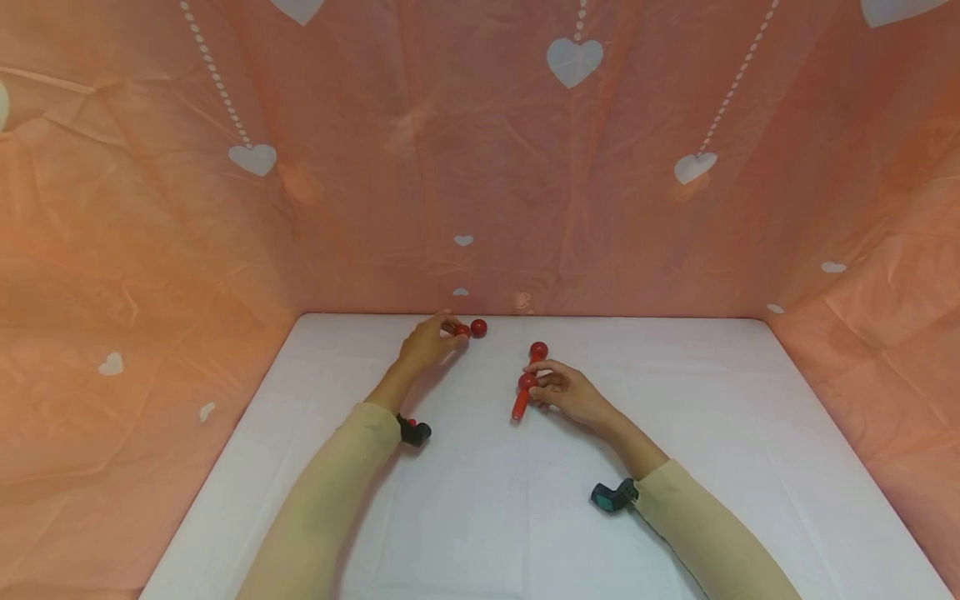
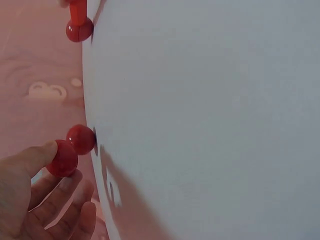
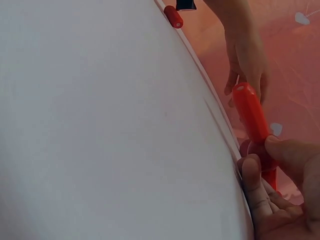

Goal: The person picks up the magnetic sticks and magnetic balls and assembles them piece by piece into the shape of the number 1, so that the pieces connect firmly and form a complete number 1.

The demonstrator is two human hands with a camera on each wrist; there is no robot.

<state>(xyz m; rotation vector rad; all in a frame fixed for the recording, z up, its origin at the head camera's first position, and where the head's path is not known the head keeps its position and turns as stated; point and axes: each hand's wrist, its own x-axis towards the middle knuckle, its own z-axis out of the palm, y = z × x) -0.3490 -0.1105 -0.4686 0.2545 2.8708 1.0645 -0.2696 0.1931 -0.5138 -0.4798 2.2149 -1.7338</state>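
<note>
Near the back edge of the white table, my left hand (image 1: 429, 342) pinches a red ball (image 2: 62, 158) between thumb and fingertips. Right beside it sits a second red ball (image 2: 81, 139). To the right, my right hand (image 1: 573, 393) grips a red piece made of balls and rods. Its thumb and fingers are at the middle ball (image 1: 527, 382). From there one red rod (image 1: 520, 406) points toward me. Another short rod runs the other way to an end ball (image 1: 538, 350), which shows upper left in the left wrist view.
A loose red rod (image 3: 173, 16) lies by the left wrist, mostly hidden in the head view behind the black wrist camera (image 1: 415, 432). An orange cloth (image 1: 480, 167) with white hearts hangs behind and at both sides of the white tabletop (image 1: 480, 517).
</note>
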